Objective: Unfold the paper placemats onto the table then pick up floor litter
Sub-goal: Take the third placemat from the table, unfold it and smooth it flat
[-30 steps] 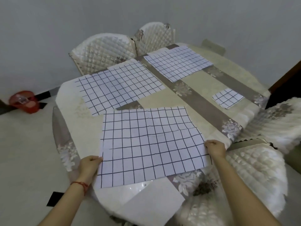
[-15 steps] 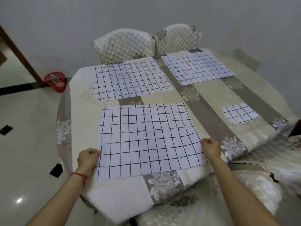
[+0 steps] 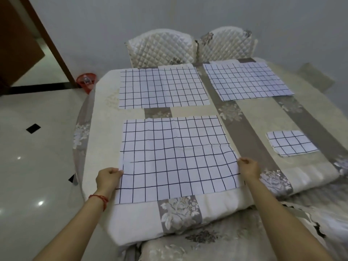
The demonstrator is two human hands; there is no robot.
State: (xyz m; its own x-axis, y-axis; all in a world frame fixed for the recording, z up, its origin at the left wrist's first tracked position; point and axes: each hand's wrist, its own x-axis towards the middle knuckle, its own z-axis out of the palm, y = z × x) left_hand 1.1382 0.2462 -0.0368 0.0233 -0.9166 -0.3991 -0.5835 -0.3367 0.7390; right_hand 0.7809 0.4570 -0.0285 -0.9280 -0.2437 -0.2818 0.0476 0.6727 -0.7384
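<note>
A white placemat with a dark grid lies spread flat on the near part of the table. My left hand pinches its left edge and my right hand pinches its right edge. Two more unfolded grid placemats lie beyond it, one at the far left and one at the far right. A folded placemat sits on the right side of the table.
Two quilted white chairs stand at the table's far side, and a cushioned chair seat is right below me. A red bin stands on the glossy floor by the doorway at left.
The view has swung left and lowered; the near placemat now lies squarer and a little farther onto the table. Both hands keep hold of its side edges.
</note>
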